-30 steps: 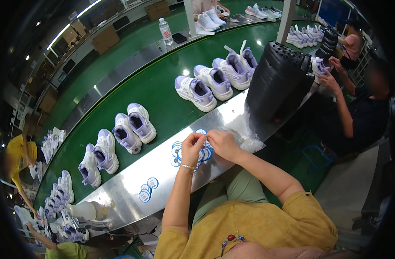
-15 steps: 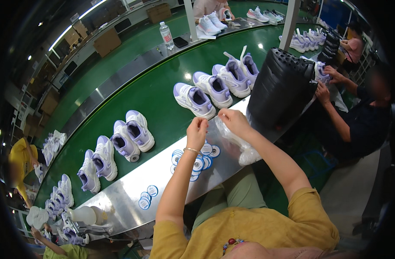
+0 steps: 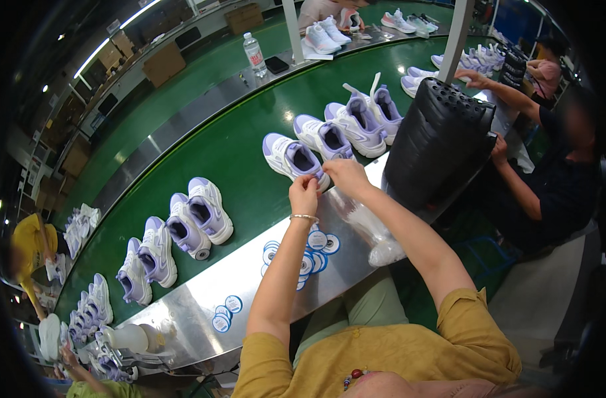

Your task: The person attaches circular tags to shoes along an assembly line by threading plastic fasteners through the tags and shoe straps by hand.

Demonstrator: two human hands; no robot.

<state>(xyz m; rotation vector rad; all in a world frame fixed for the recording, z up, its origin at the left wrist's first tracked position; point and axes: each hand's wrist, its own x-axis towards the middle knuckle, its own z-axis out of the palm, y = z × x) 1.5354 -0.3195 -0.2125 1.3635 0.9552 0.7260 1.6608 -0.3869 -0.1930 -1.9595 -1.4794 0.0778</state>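
My left hand (image 3: 304,192) and my right hand (image 3: 347,176) are close together at the heel of a white and lavender sneaker (image 3: 281,154). Both hands have their fingertips pinched. What lies between them is too small to make out. Below my wrists, a pile of round white tags with blue rims (image 3: 317,241) is spread on the metal ledge (image 3: 263,292). A clear plastic bag (image 3: 385,252) lies beside the pile, under my right forearm.
More sneakers (image 3: 210,209) stand along the green belt (image 3: 240,159). A tall black perforated padded cover (image 3: 435,146) rises at my right, by a co-worker (image 3: 568,152). A tape dispenser (image 3: 137,338) sits at the ledge's left end. A bottle (image 3: 254,54) stands across the belt.
My hands have come to the sneaker's heel, the right one moving slightly left. The sneakers on the left have shifted a little nearer. The co-worker at right now reaches an arm over the belt.
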